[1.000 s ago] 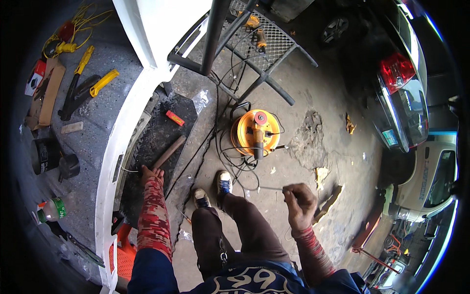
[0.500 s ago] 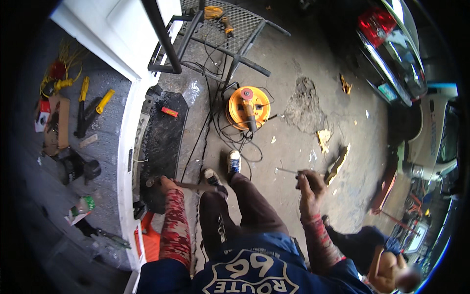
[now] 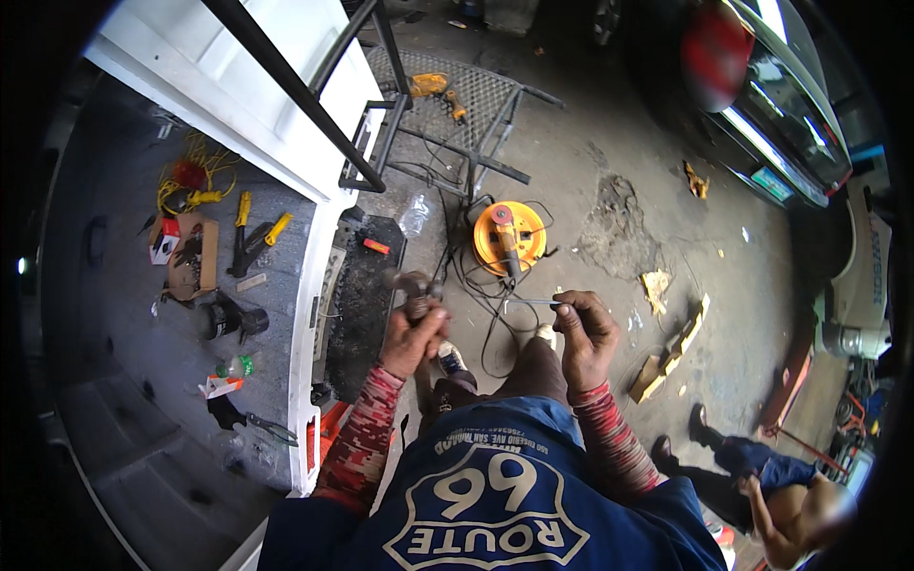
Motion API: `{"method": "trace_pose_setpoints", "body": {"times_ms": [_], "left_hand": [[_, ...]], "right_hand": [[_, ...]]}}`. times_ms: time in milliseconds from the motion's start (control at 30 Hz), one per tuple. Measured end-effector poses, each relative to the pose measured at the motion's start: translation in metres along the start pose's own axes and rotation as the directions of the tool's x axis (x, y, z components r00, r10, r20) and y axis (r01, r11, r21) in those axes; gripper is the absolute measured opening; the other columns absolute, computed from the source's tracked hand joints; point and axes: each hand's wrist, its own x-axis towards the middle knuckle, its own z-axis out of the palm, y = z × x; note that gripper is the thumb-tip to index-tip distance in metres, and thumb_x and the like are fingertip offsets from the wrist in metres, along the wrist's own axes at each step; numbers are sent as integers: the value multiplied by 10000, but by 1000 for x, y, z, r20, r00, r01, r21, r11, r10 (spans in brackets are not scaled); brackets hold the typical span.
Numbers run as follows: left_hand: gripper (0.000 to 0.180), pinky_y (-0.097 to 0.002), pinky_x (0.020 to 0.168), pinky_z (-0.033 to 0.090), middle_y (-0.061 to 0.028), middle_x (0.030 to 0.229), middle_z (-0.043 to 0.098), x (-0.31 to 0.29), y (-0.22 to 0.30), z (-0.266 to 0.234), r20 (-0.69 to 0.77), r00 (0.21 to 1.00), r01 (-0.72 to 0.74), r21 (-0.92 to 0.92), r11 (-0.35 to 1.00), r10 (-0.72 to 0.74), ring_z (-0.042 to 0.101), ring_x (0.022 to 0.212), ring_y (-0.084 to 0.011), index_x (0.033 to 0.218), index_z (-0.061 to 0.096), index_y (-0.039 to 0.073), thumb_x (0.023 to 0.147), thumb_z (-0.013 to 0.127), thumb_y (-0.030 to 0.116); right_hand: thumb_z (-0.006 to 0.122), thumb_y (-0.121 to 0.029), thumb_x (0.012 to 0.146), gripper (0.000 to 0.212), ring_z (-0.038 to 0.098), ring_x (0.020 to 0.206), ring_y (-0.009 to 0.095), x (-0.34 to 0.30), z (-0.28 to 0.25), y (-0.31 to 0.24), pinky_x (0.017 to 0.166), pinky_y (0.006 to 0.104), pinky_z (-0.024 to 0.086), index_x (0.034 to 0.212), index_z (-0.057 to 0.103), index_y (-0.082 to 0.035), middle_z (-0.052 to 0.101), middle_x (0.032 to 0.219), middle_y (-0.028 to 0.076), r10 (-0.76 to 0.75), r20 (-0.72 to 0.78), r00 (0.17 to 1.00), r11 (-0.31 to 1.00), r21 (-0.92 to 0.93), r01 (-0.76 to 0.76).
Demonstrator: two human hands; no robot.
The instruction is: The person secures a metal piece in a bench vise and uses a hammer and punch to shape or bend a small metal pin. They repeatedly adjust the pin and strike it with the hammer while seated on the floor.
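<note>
My left hand [image 3: 413, 341] is closed around a hammer [image 3: 416, 283], its blurred head standing above my fist. My right hand [image 3: 586, 333] pinches a thin metal rod [image 3: 535, 302] that points left, toward the hammer; its exact kind is too small to make out. The two hands are apart in front of my body. Ahead of them an angle grinder [image 3: 506, 243] rests on a yellow-orange cable reel [image 3: 484, 259]. Left of the hammer is a dark bumper step [image 3: 381, 276] with a small red box [image 3: 377, 246] on it.
Bolt cutters [image 3: 257, 238] with yellow handles, a cardboard box [image 3: 193, 257] and pliers [image 3: 273, 428] lie on the vehicle bed at left. A metal mesh platform [image 3: 457, 114] carries a yellow power tool [image 3: 428, 86]. Cables [image 3: 459, 285] trail over the floor. Another person [image 3: 762, 485] is at lower right.
My left hand has lifted the hammer from beside the step toward my middle. My right hand has moved slightly left and up with the rod. My view has shifted a little.
</note>
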Motion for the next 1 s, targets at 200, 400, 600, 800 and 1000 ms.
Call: {"method": "trace_pose_setpoints", "body": {"times_ms": [200, 400, 600, 800, 1000], "left_hand": [[283, -202, 479, 402, -64, 792, 668, 48, 90, 109, 186, 979, -77, -39, 996, 83, 522, 534, -56, 1015, 697, -3, 1000, 659, 277], [230, -192, 469, 389, -24, 746, 616, 142, 108, 250, 117, 993, 0, 38, 999, -5, 515, 558, -43, 965, 666, -9, 967, 701, 218], [158, -200, 474, 392, 36, 721, 539, 231, 130, 395, 81, 994, 74, -50, 996, -69, 480, 568, -33, 935, 619, 44, 950, 705, 176], [231, -219, 472, 369, 36, 692, 521, 326, 157, 470, 172, 982, 68, 39, 997, -74, 450, 552, -35, 850, 596, 44, 961, 693, 222], [220, -207, 473, 365, 40, 682, 525, 428, 183, 507, 122, 993, 18, -61, 998, -10, 440, 537, -26, 902, 617, 32, 958, 713, 221]], "right_hand": [[714, 11, 887, 71, 625, 760, 180, 68, -42, 0, 686, 282, 486, 957, 716, 23, 699, 889, 110, -120, 103, 988, 986, -105, 130], [729, 15, 870, 80, 634, 753, 174, 191, -159, 18, 691, 284, 496, 947, 711, 26, 698, 881, 106, -189, 233, 954, 975, -69, 210], [715, 15, 879, 77, 646, 777, 175, 317, -282, -2, 709, 290, 504, 955, 723, 13, 699, 883, 99, -72, 316, 946, 983, -138, 120], [713, 5, 893, 59, 647, 840, 188, 417, -347, -6, 739, 293, 504, 949, 723, 18, 702, 927, 101, -168, 297, 940, 958, -177, 227], [732, 9, 850, 115, 541, 666, 117, 518, -360, 2, 598, 264, 435, 964, 737, -8, 675, 918, 77, -180, 220, 959, 958, -181, 222]]}}
